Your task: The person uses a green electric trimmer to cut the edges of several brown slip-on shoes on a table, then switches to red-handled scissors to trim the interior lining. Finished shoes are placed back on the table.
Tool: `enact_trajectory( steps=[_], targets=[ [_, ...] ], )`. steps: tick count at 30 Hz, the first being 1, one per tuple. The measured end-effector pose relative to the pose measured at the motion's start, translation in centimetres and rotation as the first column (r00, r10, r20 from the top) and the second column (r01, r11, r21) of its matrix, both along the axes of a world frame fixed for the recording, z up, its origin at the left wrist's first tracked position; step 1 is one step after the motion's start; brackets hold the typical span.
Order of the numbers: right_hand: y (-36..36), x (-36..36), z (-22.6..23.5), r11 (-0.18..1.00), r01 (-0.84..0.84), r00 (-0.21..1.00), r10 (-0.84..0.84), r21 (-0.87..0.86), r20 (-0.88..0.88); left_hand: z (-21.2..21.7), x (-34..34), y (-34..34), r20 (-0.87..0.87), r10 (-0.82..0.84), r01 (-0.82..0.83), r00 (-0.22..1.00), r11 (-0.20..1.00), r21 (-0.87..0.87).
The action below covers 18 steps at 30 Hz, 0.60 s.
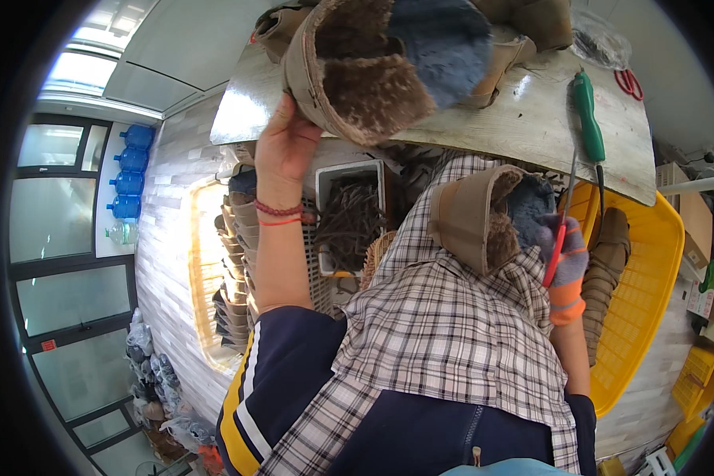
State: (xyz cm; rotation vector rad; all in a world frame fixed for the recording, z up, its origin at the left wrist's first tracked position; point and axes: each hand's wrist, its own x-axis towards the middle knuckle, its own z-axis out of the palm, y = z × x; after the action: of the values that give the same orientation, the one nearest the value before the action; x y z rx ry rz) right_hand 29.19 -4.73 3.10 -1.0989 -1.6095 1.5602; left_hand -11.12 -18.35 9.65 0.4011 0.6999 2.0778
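My bare left hand [288,147], with red bracelets at the wrist, pinches the lower rim of a brown shoe upper [297,79]. This upper is tilted at the table edge, its opening showing brown fleece and a blue-grey lining. A second, similar fleece-lined shoe upper [458,213] lies on my lap over the checked apron [444,333]. Beside it is my right hand [567,274] in a grey and orange glove, closed around a red-handled tool [557,252] with a long thin metal blade pointing up. Whether the glove also touches the lap upper, I cannot tell.
On the worktable [246,103] lie more brown uppers [509,67], a green corded hand tool [588,119], red-handled scissors [629,83] and a clear plastic bag [599,40]. A yellow basket [650,293] with stacked uppers stands right; a box of dark strips [349,222] sits below.
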Motion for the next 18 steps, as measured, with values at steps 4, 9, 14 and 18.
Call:
enact_trajectory(
  steps=[4,9,14,18],
  targets=[
    [1.2,1.1,3.0,0.951,0.016,0.995,-0.047,0.31,0.091,-2.9,3.2,0.6,0.212,-0.243,0.228,0.947,0.969,0.093],
    [2.1,1.1,8.3,0.655,-0.224,0.845,-0.239,0.722,0.479,-4.4,7.1,3.4,0.353,-0.29,0.307,0.889,0.952,0.009],
    [3.9,0.0,11.0,0.386,-0.439,0.76,-0.322,0.811,0.564,-4.9,9.1,5.4,0.376,-0.336,0.367,0.863,0.93,-0.011],
    [5.1,-0.8,10.9,0.276,-0.519,0.713,-0.382,0.809,0.587,-4.6,10.8,6.9,0.359,-0.412,0.44,0.838,0.898,0.002]
  ],
)
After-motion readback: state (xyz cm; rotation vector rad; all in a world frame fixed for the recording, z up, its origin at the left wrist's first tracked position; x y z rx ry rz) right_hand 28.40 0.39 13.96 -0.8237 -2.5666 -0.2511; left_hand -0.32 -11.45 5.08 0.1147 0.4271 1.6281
